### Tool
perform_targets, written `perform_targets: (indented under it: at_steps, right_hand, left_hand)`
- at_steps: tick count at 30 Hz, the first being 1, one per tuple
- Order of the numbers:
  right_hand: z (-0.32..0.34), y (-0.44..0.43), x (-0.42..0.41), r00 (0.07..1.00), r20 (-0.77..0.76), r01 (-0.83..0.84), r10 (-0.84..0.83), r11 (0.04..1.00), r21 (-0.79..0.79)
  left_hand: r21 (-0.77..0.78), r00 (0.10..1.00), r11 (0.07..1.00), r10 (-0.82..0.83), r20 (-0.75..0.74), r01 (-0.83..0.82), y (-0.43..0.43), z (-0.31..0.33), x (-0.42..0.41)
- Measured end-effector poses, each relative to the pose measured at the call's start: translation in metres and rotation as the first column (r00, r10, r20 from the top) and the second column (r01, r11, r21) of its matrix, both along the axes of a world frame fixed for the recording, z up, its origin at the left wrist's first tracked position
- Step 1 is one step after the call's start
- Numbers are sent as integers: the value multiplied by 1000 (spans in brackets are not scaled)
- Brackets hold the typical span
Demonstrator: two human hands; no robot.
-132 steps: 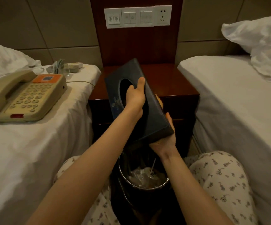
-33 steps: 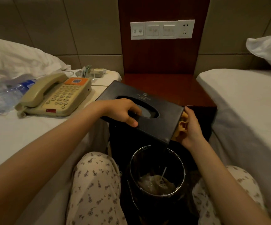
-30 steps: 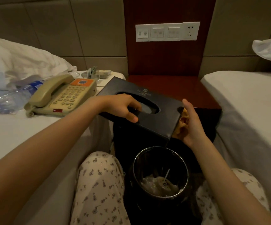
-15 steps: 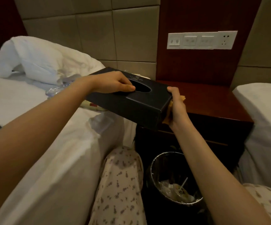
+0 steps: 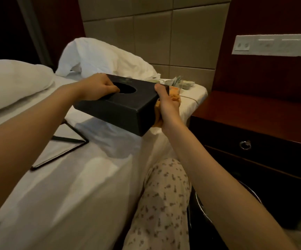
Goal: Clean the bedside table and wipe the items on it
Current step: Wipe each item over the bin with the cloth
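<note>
A black tissue box (image 5: pixel 117 109) with an oval opening on top hangs over the left bed's white sheet. My left hand (image 5: pixel 97 87) grips its left end, fingers hooked into the opening. My right hand (image 5: pixel 167 103) holds an orange cloth (image 5: pixel 175 94) against the box's right end, thumb on the top edge. The dark red bedside table (image 5: pixel 250 109) stands to the right with a bare top.
A black-framed card (image 5: pixel 59 148) lies on the left bed (image 5: pixel 73 186), with pillows (image 5: pixel 12 83) behind. Small items (image 5: pixel 180 83) sit at the bed's far corner. A lined bin (image 5: pixel 254 213) stands below the table's drawer (image 5: pixel 245 145). A switch panel (image 5: pixel 276 45) is on the wall.
Both hands carried the tissue box left, from above the bin and in front of the table to over the left bed. The view turned left; the phone is out of sight.
</note>
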State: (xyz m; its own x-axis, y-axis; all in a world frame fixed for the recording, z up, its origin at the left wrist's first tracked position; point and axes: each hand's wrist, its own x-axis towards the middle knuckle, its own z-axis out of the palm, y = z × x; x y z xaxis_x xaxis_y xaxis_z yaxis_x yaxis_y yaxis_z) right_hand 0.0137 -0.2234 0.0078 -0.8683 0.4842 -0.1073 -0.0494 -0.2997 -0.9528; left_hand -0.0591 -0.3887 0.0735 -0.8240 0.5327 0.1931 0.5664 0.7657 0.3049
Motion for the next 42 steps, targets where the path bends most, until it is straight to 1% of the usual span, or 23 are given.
perform_targets:
  at_steps: [3, 6, 9, 11, 13, 16, 18, 20, 22, 24, 26, 27, 29, 31, 32, 33, 34, 35, 37, 39, 42]
  right_hand:
    - [-1, -13, -12, 996, 67, -70, 65, 994, 79]
    - [-5, -19, -23, 984, 136, -132, 117, 985, 111]
    - [-14, -18, -33, 980, 171, -133, 104, 976, 170]
    - [-21, -15, -34, 981, 169, -126, 93, 973, 194]
    - [-28, -7, -35, 984, 172, -81, 46, 976, 202]
    - [-35, 10, -34, 964, 237, 59, -116, 970, 235]
    - [-36, 19, -34, 951, 253, 119, -180, 964, 239]
    - [-35, 22, -36, 943, 230, 175, -241, 946, 273]
    - [-32, 25, -38, 932, 201, 221, -303, 910, 350]
    - [-25, 27, -39, 925, 163, 255, -344, 878, 404]
    - [-17, 28, -40, 922, 127, 275, -366, 849, 451]
    - [-13, 29, -40, 922, 115, 276, -369, 837, 473]
    - [-6, 27, -37, 928, 86, 274, -362, 821, 501]
    - [-1, 21, -34, 934, 72, 259, -351, 800, 540]
    - [1, 16, -32, 935, 73, 246, -346, 784, 570]
    - [2, 11, -30, 938, 77, 229, -338, 771, 595]
    - [2, 6, -29, 941, 78, 213, -328, 759, 615]
    - [2, 1, -27, 945, 80, 199, -318, 750, 631]
    - [1, -9, -23, 949, 76, 186, -307, 736, 651]
    - [0, -16, -20, 953, 41, 188, -299, 692, 697]
    - [0, -22, -16, 964, -11, 181, -265, 627, 758]
  left_hand:
    - [-10, 998, 998, 58, 14, -58, -23, -9, -14]
    - [-22, 994, 994, 107, 16, -106, -36, -21, -29]
    - [-35, 993, 992, 119, -15, -120, -40, -33, -42]
    - [-61, 994, 992, 109, -26, -110, -38, -35, -46]
    - [-87, 995, 992, 91, -35, -94, -35, -35, -49]
    - [-122, 996, 990, 71, -56, -78, -30, -38, -54]
    - [-127, 995, 989, 74, -60, -81, -27, -39, -53]
    - [-121, 994, 990, 68, -84, -78, -28, -37, -50]
    - [-136, 987, 990, 7, -158, -28, -32, -34, -46]
    - [-101, 977, 995, -37, -211, 16, -40, -32, -40]
    - [-79, 984, 997, -20, -175, 6, -51, -30, -34]
    - [-110, 993, 994, -4, -119, -9, -57, -29, -30]
    - [-212, 1000, 977, 28, -15, -30, -67, -27, -21]
    - [-274, 996, 961, 50, 77, -27, -75, -25, -11]
    - [-313, 987, 950, 65, 147, -16, -77, -24, -5]
    - [-383, 971, 924, 90, 220, 1, -77, -23, 2]
    - [-479, 952, 878, 131, 275, 18, -77, -23, 10]
    - [-569, 940, 822, 174, 295, 26, -77, -24, 16]
    - [-667, 942, 745, 206, 265, 25, -78, -30, 22]
    - [-673, 962, 740, 173, 212, 15, -80, -34, 24]
    - [-630, 974, 776, 136, 180, 8, -84, -33, 25]
